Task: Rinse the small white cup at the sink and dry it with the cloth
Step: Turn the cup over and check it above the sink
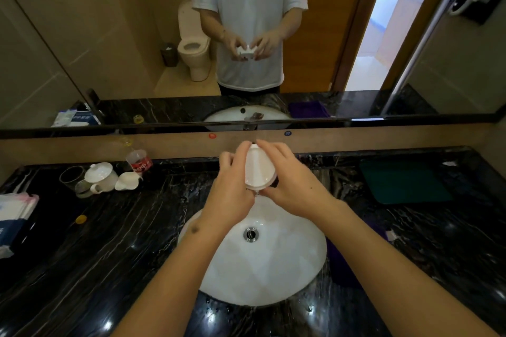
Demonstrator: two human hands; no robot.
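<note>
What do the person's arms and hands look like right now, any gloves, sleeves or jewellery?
Both forearms are bare up to the frame edge, with no sleeves showing on them. The left hand and the right hand wear no gloves, and no rings or watch show. The left forearm has a small dark mark near the wrist. The mirror's reflection shows a white short-sleeved T-shirt ending above the elbows.

A wide mirror [137, 35] tops a black marble counter [95, 241]; beige wall [178, 145] between.
</note>
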